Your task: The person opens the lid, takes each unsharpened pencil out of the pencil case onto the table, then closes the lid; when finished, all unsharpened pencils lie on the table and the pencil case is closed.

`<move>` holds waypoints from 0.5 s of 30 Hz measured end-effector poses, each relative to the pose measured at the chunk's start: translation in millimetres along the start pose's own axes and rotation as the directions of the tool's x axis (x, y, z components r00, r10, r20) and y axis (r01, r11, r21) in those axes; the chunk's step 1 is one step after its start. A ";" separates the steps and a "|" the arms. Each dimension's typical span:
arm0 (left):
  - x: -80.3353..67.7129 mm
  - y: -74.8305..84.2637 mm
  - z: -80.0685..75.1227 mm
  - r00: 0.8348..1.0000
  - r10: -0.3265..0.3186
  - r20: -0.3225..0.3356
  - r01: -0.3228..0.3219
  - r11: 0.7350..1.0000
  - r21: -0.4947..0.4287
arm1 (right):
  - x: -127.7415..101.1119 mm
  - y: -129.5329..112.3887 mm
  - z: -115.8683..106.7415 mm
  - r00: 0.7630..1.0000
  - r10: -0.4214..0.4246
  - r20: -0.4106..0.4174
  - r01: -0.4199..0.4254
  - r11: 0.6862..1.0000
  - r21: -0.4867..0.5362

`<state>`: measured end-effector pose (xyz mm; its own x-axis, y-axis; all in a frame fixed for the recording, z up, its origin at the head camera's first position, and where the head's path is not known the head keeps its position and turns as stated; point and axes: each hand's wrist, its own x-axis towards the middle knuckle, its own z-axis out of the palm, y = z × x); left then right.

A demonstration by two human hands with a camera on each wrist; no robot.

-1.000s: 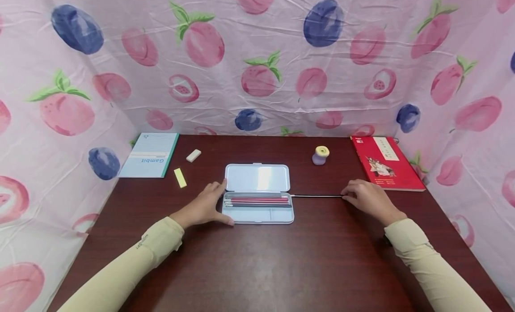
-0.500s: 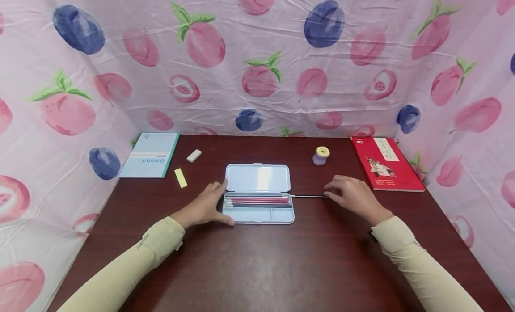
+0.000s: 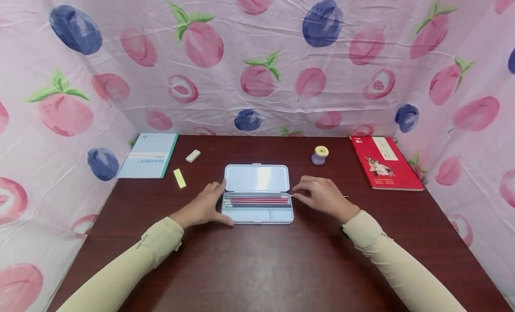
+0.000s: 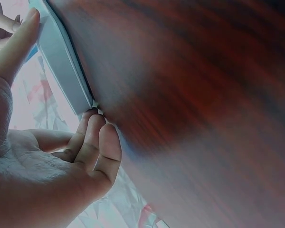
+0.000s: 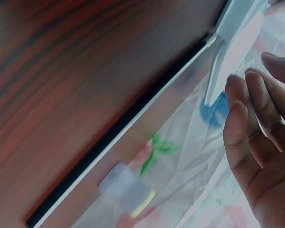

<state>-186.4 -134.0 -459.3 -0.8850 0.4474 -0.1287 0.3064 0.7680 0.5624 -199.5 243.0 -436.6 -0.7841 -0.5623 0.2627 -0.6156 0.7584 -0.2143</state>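
Note:
A pale blue pencil case (image 3: 257, 216) lies with its lid (image 3: 245, 178) raised at the back. Several pencils (image 3: 257, 201), dark and red, lie side by side in its rear compartment. My left hand (image 3: 203, 205) holds the case's left end, thumb at the front edge and fingertips at the rear corner. Just right of the case, my right hand (image 3: 323, 196) hovers by a black pencil (image 5: 128, 116) with a white stripe, lying on the table. In the right wrist view its fingers (image 5: 237, 123) look relaxed and apart from that pencil, whose far end reaches the case.
A blue notebook (image 3: 146, 155), a white eraser (image 3: 193, 156) and a yellow strip (image 3: 179, 178) lie at the left. Behind my right hand stands a small purple item with a yellow top (image 3: 319, 155). A red book (image 3: 386, 164) lies at the back right. Patterned cloth surrounds the table.
My right hand has moved left along the loose pencil, from its right end to the end beside the case. The left hand and the case have stayed put.

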 end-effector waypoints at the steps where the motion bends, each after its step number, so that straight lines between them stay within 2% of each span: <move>1: 0.1 -0.3 0.4 1.000 -0.002 -0.001 0.002 1.000 -0.001 | 2.4 -2.5 1.7 1.000 -0.014 0.001 0.014 1.000 -0.001; 9: -0.6 -1.0 0.2 1.000 -0.009 -0.001 0.009 1.000 -0.009 | 17.3 -15.9 14.6 0.994 -0.108 0.020 0.108 0.994 -0.015; 15: -0.1 -1.5 0.9 1.000 -0.008 0.003 0.008 1.000 -0.003 | 25.3 -18.8 20.6 0.992 -0.087 0.090 0.091 0.995 -0.045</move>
<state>-186.4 -134.7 -460.8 -0.8866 0.4422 -0.1354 0.2979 0.7701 0.5641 -209.4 207.7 -445.3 -0.7314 -0.6537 0.1943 -0.6805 0.7179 -0.1467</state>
